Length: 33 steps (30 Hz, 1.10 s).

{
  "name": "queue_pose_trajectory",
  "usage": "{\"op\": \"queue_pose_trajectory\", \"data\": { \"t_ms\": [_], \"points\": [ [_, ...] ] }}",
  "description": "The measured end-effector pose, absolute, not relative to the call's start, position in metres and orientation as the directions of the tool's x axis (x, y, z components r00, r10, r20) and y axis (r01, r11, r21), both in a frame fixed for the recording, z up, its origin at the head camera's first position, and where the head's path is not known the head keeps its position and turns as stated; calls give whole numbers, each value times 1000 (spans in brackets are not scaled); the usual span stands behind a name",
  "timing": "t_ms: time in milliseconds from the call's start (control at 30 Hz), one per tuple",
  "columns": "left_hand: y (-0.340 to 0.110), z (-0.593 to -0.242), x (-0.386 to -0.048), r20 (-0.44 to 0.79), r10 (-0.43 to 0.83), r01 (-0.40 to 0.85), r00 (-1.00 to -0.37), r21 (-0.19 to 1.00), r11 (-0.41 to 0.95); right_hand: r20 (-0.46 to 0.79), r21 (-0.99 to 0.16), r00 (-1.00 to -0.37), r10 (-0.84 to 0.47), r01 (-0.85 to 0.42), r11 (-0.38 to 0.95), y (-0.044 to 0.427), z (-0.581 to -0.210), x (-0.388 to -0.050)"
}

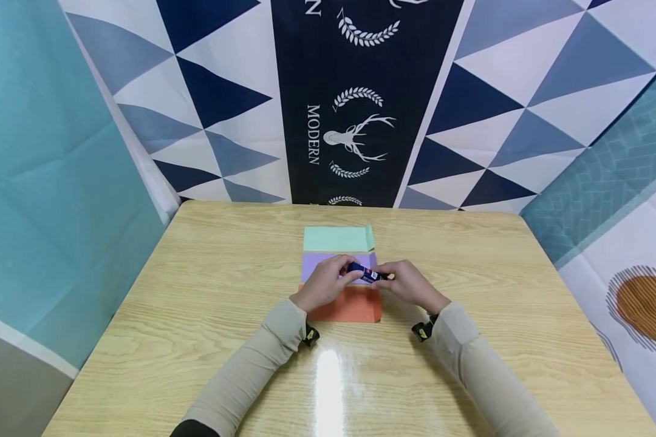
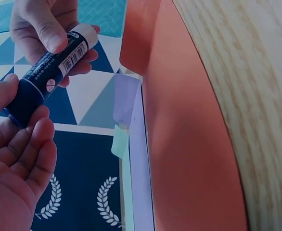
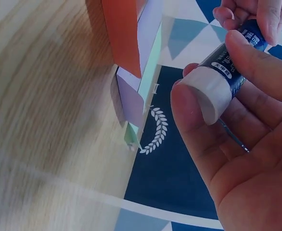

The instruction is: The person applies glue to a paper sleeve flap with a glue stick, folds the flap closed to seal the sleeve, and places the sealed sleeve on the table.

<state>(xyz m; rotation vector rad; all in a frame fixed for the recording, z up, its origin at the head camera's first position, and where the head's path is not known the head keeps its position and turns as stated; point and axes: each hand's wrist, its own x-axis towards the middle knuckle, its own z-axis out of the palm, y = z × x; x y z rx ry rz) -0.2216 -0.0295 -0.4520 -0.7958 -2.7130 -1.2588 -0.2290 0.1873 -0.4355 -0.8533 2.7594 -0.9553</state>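
A dark blue glue stick with a white end is held in both hands above the coloured papers. At its dark cap end, my left hand pinches it between thumb and fingers. The right hand grips the barrel near the white end, thumb on top. Printed text and a barcode show on the barrel in the left wrist view. Beneath lie three paper envelopes with raised flaps on the right: mint at the back, purple in the middle, orange in front.
The envelopes lie on a light wood table, near its far edge. Behind it hangs a patterned blue and white cloth, with a teal sheet at the left. Wrist cameras sit under both sleeves.
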Motion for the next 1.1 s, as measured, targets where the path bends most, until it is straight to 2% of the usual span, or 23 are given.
{"op": "queue_pose_trajectory", "data": {
  "t_ms": [467,700,867,1100],
  "points": [
    [-30,-453,-224,308,458,541,-834,621,567,88,-591,-857,-507,-455,666,184,-438,-228],
    [-29,-454,-226,319,429,528,-845,627,573,218,-542,-830,-514,-541,643,182,-443,-230],
    [-26,-454,-227,282,383,466,-880,671,577,275,-500,-819,-503,-569,653,182,-446,-228],
    [-22,-450,-227,118,250,244,-961,788,565,309,-455,-814,-493,-581,674,182,-446,-225]
  ]
}}
